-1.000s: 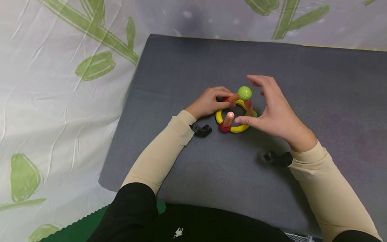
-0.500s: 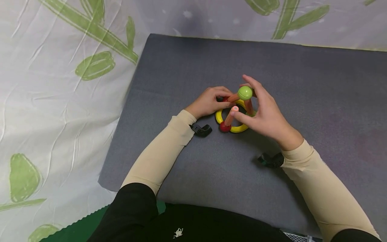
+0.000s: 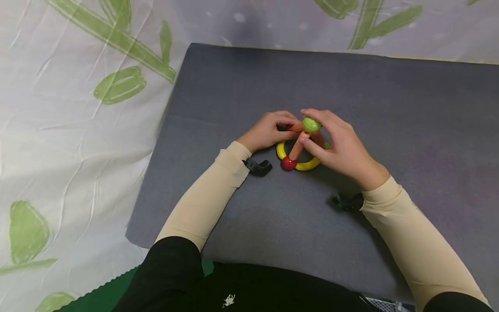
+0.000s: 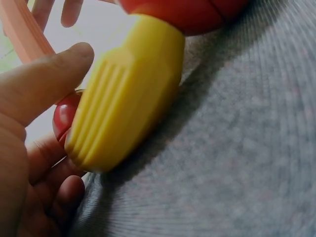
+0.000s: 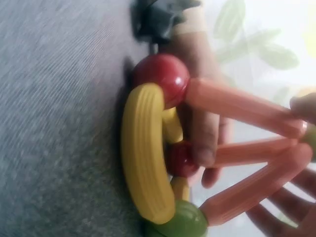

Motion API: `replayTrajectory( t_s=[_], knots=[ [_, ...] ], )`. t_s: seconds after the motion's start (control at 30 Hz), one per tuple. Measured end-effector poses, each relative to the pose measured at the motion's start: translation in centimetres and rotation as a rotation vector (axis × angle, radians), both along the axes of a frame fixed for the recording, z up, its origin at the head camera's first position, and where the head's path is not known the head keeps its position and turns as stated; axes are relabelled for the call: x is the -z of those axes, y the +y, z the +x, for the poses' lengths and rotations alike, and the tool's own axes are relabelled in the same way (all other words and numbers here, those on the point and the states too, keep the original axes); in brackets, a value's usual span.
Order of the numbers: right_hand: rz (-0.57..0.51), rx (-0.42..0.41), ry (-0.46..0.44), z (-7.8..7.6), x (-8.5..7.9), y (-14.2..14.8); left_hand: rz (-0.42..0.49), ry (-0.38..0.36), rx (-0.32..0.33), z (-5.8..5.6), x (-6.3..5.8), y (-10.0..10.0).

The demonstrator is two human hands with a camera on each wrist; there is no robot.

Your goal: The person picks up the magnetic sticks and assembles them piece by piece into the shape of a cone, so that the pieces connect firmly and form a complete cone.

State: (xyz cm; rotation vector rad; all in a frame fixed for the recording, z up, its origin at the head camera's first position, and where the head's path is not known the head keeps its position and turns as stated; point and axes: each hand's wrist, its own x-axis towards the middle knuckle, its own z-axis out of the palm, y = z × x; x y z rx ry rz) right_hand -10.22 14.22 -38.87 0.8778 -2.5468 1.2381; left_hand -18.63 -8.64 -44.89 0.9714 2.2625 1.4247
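A pyramid-shaped building toy stands on the grey table, its base a ring of curved yellow rods (image 3: pixel 309 165). From balls on the ring, orange rods (image 5: pixel 244 106) lean together under a green ball (image 3: pixel 311 124). My left hand (image 3: pixel 268 131) holds the far-left red ball (image 5: pixel 181 160) at the base, its thumb and fingers around it in the left wrist view. My right hand (image 3: pixel 343 147) grips the top joint, thumb against the upper end of the front orange rod (image 3: pixel 298 148), fingers around the green ball. That rod rises from the front red ball (image 3: pixel 289 163). Another green ball (image 5: pixel 185 219) sits at the base.
The grey table (image 3: pixel 241 216) extends around the toy, its left edge beside a white curtain (image 3: pixel 78 143) with green leaf prints. Black wrist devices, the left one (image 3: pixel 259 167) and the right one (image 3: pixel 347 202), hang under the wrists.
My right hand has moved left, tilting the front orange rod's upper end up to the top green ball and taking hold there. The ball has shifted slightly left and down. The left hand has stayed.
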Motion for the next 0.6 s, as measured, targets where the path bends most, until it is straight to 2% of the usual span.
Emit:
replayTrajectory(
  t_s=[0.23,0.5,0.6],
  knots=[
    [0.045,-0.003,0.082,-0.1,0.5,0.2,0.044,-0.002,0.024,-0.6,0.3,0.6],
    [0.089,-0.018,0.085,-0.3,0.9,0.1,0.039,-0.032,0.006,-0.8,1.1,0.6],
    [0.087,-0.02,0.071,-0.3,1.1,0.0,0.022,-0.022,0.0,-0.7,1.3,0.4]
  ],
)
